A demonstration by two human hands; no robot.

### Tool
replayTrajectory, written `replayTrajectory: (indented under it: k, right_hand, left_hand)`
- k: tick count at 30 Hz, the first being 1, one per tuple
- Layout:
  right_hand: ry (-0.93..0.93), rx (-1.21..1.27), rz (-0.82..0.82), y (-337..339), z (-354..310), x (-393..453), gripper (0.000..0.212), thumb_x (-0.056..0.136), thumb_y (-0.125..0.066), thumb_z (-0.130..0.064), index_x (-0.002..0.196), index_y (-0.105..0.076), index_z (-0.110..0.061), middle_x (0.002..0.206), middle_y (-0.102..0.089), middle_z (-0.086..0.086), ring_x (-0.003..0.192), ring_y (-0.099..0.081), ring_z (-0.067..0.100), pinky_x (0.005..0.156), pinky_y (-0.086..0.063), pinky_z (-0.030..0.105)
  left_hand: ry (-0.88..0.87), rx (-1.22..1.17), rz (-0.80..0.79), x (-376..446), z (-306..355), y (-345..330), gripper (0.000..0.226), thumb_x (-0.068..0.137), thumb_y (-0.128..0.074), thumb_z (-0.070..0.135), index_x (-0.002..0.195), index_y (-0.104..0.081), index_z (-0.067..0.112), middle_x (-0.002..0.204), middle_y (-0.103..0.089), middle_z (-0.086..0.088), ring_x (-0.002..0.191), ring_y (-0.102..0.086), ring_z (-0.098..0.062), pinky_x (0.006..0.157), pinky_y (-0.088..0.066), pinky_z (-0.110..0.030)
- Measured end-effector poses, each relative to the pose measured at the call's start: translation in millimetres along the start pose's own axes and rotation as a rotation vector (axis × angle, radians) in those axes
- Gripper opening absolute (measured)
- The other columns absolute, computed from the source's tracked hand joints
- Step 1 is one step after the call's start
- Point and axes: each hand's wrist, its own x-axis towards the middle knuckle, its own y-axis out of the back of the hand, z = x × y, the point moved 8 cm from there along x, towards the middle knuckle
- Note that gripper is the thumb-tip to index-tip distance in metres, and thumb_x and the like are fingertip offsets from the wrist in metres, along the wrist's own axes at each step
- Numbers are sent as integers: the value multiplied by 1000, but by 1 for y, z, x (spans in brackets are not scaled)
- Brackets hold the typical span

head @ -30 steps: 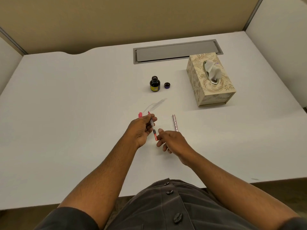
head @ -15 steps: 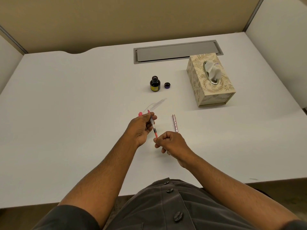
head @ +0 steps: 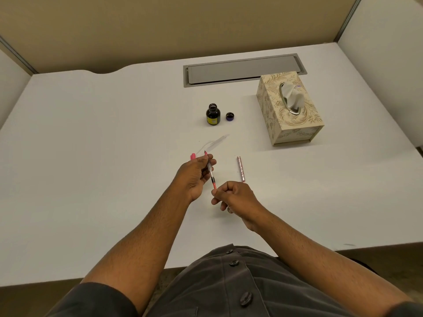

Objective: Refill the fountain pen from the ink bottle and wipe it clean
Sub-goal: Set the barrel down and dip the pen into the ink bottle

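I see a grey metal hatch [head: 243, 70] set flush in the white desk [head: 91, 156] at 12 o'clock. A tan partition [head: 160, 26] stands behind it. At 6 o'clock, a dark buttoned shirt [head: 229, 287].

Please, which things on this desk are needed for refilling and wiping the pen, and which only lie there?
Needed: pen section with converter, held by left hand and right hand; open ink bottle; bottle cap; pen barrel; tissue box.

Only lying there: clear plastic wrapper; grey cable hatch.

head cam | 1 view | looks forward-down | white desk [head: 91, 156] near
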Motion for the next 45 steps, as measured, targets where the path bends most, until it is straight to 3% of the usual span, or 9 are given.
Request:
replayTrajectory:
  k: [8, 15, 20, 24, 29, 35, 40, 43, 45]
  right_hand:
    - [-80, 29, -154, -10, 10, 0, 26, 100, -50, -26, 109, -70, -13, 96, -77, 2, 68, -62, 11, 62, -47, 22]
    - [-130, 109, -80, -4, 16, 1, 12, 90, -67, -21, 92, -69, -10, 87, -77, 5, 60, -61, 9, 56, -46, 22]
    - [-148, 176, -79, -3, 16, 0, 22, 86, -72, -26, 97, -66, -7, 88, -78, 6, 58, -61, 11, 54, -45, 22]
    - [-184, 203, -147, -7, 16, -4, 27, 96, -56, -32, 106, -68, -10, 90, -78, 6, 58, -61, 12, 57, -44, 23]
    - [-135, 153, -242, -12, 11, -7, 30, 104, -40, -20, 109, -66, -7, 98, -76, 11, 60, -64, 14, 56, -45, 21]
    - [-106, 124, -174, -10, 13, -3, 16, 94, -62, -27, 93, -64, -10, 93, -77, 8, 56, -64, 11, 53, -45, 21]
    - [-125, 152, -152, -7, 15, -2, 23, 88, -69, -34, 86, -61, -12, 92, -77, 7, 57, -63, 12, 55, -46, 23]
    - [-158, 208, -208, -10, 16, -5, 27, 95, -59, -37, 104, -64, -11, 96, -77, 7, 60, -62, 14, 58, -45, 24]
    - [-162, 225, -258, -12, 16, -7, 26, 101, -49, -28, 112, -65, -11, 100, -76, 9, 63, -63, 14, 59, -45, 24]
  left_hand:
    - [-1, 9, 32, -3, -1, 2, 16, 96, -53, 14, 93, -67, 11, 86, -71, -5, 88, -61, -17, 81, -47, -27]
    - [-22, 43, 29, -5, -3, 1, 14, 96, -54, 16, 91, -67, 13, 86, -70, -4, 85, -61, -15, 76, -46, -26]
    - [-16, 30, 11, -6, -3, -1, 15, 96, -53, 15, 91, -66, 13, 86, -70, -3, 83, -60, -13, 77, -45, -25]
    - [-12, 26, 16, -5, -2, 0, 15, 96, -53, 15, 91, -67, 13, 85, -70, -3, 82, -60, -13, 77, -44, -25]
    - [-8, 26, 21, -5, -3, 1, 15, 96, -53, 14, 91, -67, 12, 84, -70, -3, 82, -60, -14, 81, -45, -27]
    - [-5, 21, 6, -6, -6, -1, 14, 96, -53, 14, 92, -67, 12, 86, -70, -4, 84, -61, -14, 81, -46, -27]
    - [-9, 22, -3, -6, -5, -3, 15, 96, -53, 14, 91, -67, 12, 86, -69, -4, 85, -61, -14, 80, -45, -26]
    - [-11, 22, -6, -5, -4, -3, 15, 97, -52, 14, 91, -66, 13, 84, -69, -3, 82, -61, -12, 78, -44, -26]
    - [-12, 24, 4, -5, -3, -2, 15, 96, -52, 14, 92, -67, 12, 85, -70, -3, 82, -61, -13, 78, -45, -26]
